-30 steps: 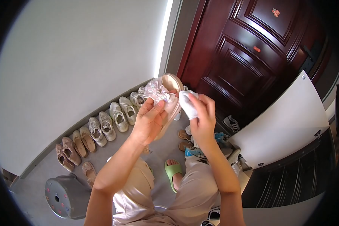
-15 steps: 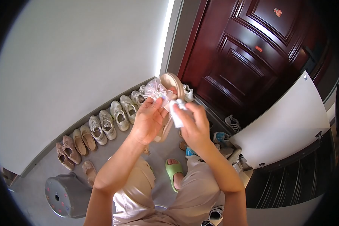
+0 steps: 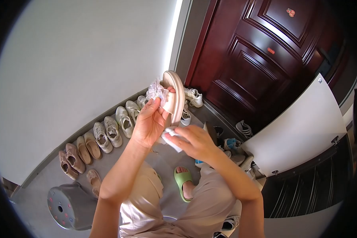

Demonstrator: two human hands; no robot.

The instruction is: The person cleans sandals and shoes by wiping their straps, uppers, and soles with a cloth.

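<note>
My left hand (image 3: pixel 148 123) is closed on a cream slide sandal (image 3: pixel 178 96), gripping it by the strap. The sandal is held up on its side, and a shiny, pale translucent bow (image 3: pixel 156 92) decorates the strap. At the sandal's lower end, my right hand (image 3: pixel 199 142) pinches a folded white cloth (image 3: pixel 173 143). The cloth is at the sole's edge there; part of that end is hidden behind it and my fingers.
Several pairs of shoes (image 3: pixel 103 137) line the wall. A grey stool (image 3: pixel 63 206) stands at lower left. More shoes (image 3: pixel 232 144) lie by an open white cabinet flap (image 3: pixel 301 127) on the right. A dark red door (image 3: pixel 246 59) is behind. My foot wears a green slide (image 3: pixel 181 182).
The sandal has shifted a little left and turned more edge-on to me. My right hand has moved down and left with the cloth, from beside the strap to the sandal's lower end.
</note>
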